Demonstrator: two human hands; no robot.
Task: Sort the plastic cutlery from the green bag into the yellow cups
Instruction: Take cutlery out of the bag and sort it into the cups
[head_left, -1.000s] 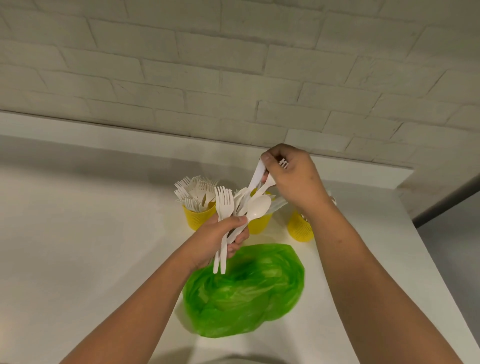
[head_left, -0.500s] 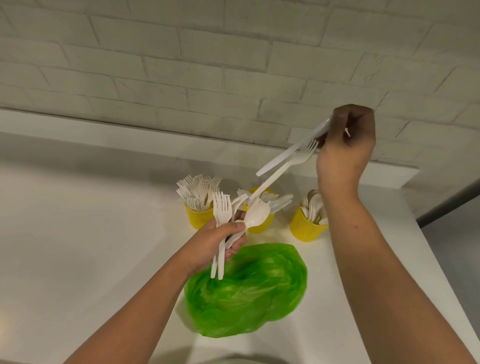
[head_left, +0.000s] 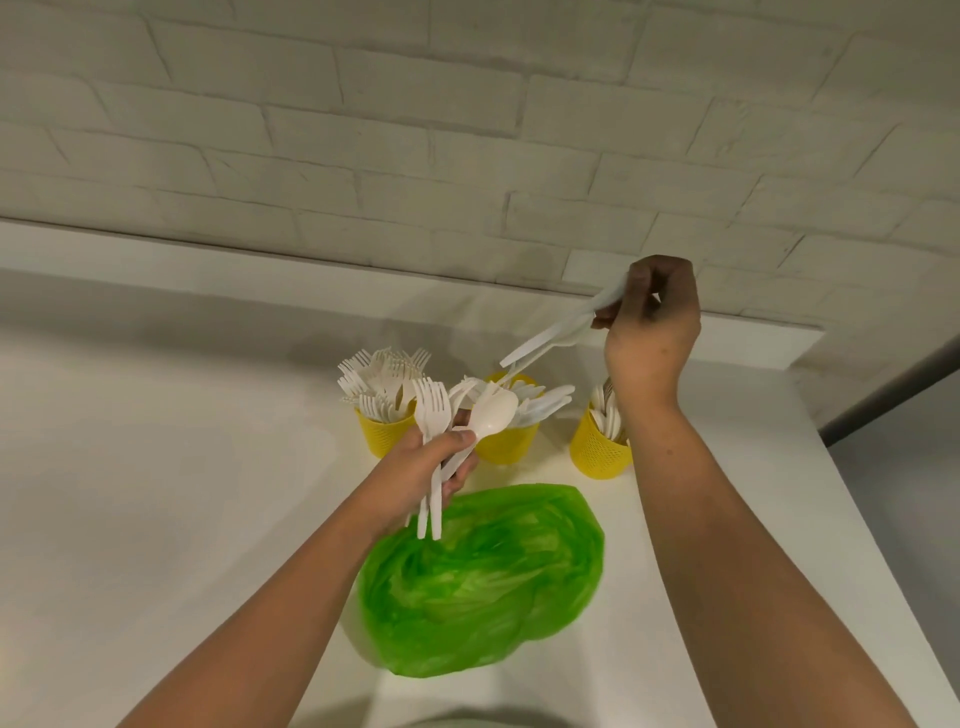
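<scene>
white brick wall (head_left: 467, 130) backs a white surface (head_left: 156, 467), where a crumpled green bag (head_left: 483, 582) lies nearest the person. beyond it three yellow cups stand in a row: the left cup (head_left: 387, 436) is packed with forks (head_left: 382, 376), the middle cup (head_left: 506, 444) holds knives (head_left: 545, 402), and the right cup (head_left: 597, 454) holds spoons (head_left: 605, 415) and is partly hidden by the right wrist. the left hand (head_left: 431, 462) hovers over the bag's far edge, its fingers clenched round a fork bundle (head_left: 431, 410) and a spoon (head_left: 493, 413). the right hand (head_left: 654, 317) is raised above the right cup, its fingers pinching two long white pieces (head_left: 550, 338) that slant down toward the middle cup; their kind is hard to tell.
</scene>
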